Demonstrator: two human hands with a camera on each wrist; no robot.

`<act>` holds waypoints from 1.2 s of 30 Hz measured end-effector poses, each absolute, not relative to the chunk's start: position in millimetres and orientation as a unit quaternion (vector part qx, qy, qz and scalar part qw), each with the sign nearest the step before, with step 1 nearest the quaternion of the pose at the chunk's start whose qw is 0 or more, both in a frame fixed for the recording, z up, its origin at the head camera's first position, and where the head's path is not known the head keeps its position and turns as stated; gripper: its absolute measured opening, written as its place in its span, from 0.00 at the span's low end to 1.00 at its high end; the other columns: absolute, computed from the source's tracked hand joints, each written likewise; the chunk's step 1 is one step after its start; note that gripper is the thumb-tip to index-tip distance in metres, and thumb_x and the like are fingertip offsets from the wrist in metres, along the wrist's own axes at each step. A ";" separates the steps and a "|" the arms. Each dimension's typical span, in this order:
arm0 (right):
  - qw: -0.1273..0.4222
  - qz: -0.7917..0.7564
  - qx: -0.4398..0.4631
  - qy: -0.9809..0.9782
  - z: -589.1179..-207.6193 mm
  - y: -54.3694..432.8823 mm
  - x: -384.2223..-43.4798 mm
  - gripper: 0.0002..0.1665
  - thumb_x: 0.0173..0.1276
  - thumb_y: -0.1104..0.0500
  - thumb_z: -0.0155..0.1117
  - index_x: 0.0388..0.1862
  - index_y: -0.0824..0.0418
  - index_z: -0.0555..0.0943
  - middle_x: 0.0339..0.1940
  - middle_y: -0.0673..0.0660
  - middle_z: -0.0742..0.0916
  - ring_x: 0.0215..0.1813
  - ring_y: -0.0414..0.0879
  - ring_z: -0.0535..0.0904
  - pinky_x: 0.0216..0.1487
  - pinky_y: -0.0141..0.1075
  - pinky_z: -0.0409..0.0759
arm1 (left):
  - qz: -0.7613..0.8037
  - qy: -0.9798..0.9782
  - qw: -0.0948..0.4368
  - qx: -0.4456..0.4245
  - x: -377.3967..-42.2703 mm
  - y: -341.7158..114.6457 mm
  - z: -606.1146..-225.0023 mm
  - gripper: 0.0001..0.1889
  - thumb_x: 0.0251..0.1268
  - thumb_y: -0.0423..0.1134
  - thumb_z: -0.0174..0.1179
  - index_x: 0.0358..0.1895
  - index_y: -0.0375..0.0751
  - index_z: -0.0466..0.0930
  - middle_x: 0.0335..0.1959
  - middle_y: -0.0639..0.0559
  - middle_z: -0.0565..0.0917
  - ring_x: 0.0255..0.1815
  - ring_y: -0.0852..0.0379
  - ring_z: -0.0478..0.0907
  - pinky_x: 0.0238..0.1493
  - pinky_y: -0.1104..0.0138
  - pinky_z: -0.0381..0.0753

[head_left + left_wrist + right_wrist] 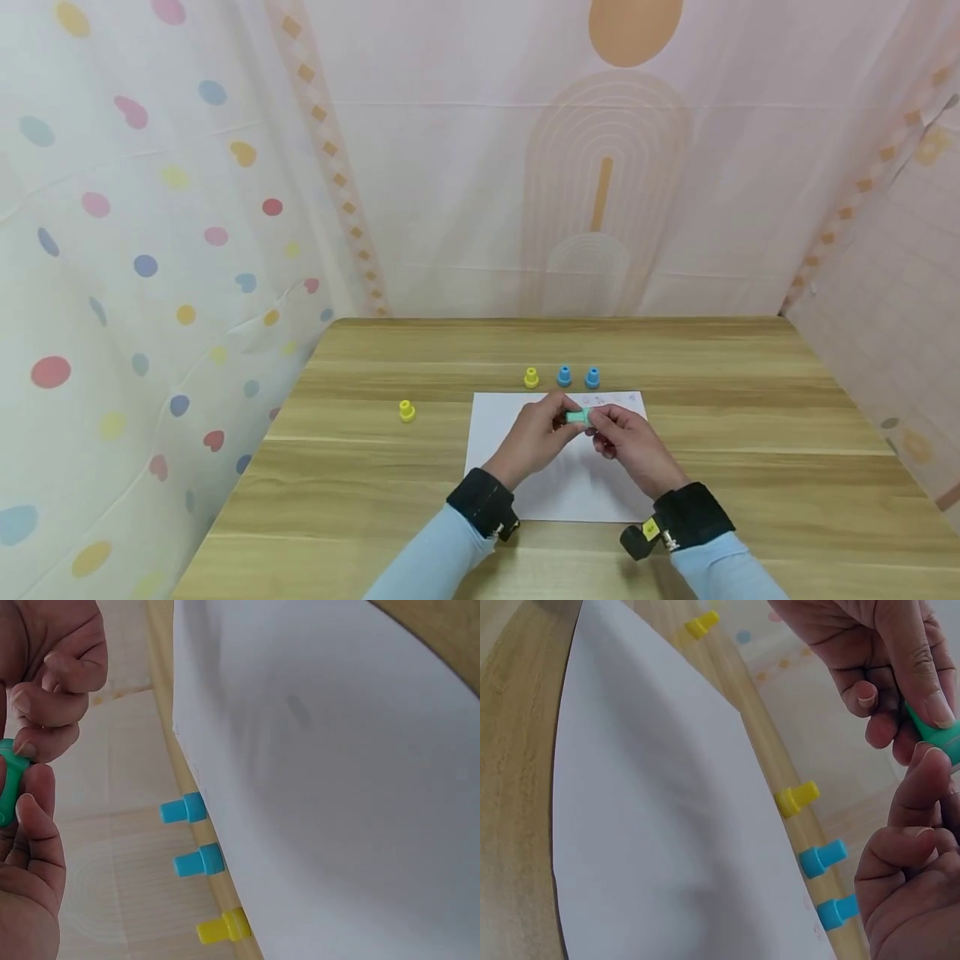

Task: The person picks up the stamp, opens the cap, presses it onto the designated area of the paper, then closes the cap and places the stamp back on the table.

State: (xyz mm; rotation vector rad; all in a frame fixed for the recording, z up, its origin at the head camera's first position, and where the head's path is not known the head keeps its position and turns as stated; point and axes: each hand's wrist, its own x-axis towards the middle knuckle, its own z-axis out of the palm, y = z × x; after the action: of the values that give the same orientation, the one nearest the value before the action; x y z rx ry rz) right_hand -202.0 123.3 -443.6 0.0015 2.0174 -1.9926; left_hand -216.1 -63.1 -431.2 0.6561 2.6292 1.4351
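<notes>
Over the white paper point(562, 483), my two hands meet at a small green stamp point(577, 416). My left hand point(534, 437) pinches its left end between thumb and fingers. From the other side my right hand point(636, 446) grips the right end, its fingertips partly hiding it. In the left wrist view the green stamp point(9, 784) is cut by the frame edge. The right wrist view shows the left thumb lying along the green stamp point(946, 742). Faint printed marks point(598, 400) show near the paper's top right corner.
Along the paper's far edge stand a yellow stamp point(531, 378) and two blue stamps, one in the middle point(564, 377) and one at the right point(592, 378). Another yellow stamp point(407, 411) stands left of the paper. Patterned curtains point(450, 167) surround the wooden table point(337, 483).
</notes>
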 end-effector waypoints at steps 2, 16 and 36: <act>0.153 -0.699 0.006 0.699 -442.6 123.3 -201.8 0.20 0.77 0.49 0.56 0.51 0.65 0.77 0.36 0.58 0.79 0.37 0.48 0.72 0.39 0.33 0.72 | 0.466 0.858 0.037 0.212 -216.4 -61.9 -431.1 0.08 0.69 0.40 0.63 0.47 0.45 0.77 0.32 0.59 0.78 0.32 0.61 0.71 0.31 0.71 0.72; 0.149 -0.692 0.026 0.706 -443.9 115.6 -203.7 0.24 0.78 0.46 0.53 0.54 0.67 0.77 0.40 0.60 0.82 0.35 0.47 0.72 0.36 0.32 0.71 | 0.460 0.860 0.042 0.217 -221.0 -64.4 -432.9 0.09 0.71 0.42 0.61 0.49 0.44 0.78 0.30 0.57 0.76 0.31 0.60 0.70 0.30 0.71 0.70; 0.106 -0.579 0.002 0.808 -446.4 125.0 -201.0 0.27 0.79 0.47 0.52 0.65 0.66 0.74 0.46 0.63 0.83 0.40 0.50 0.78 0.45 0.41 0.76 | 0.423 0.875 0.023 0.234 -234.7 -79.1 -430.0 0.11 0.72 0.41 0.60 0.53 0.43 0.79 0.34 0.57 0.79 0.32 0.60 0.72 0.32 0.71 0.75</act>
State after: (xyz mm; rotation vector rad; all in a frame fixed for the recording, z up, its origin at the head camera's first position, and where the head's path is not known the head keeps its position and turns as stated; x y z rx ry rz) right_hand -201.0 125.0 -446.4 0.0062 2.3798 -1.7066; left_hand -234.7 -79.1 -430.0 0.7255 2.7105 1.3087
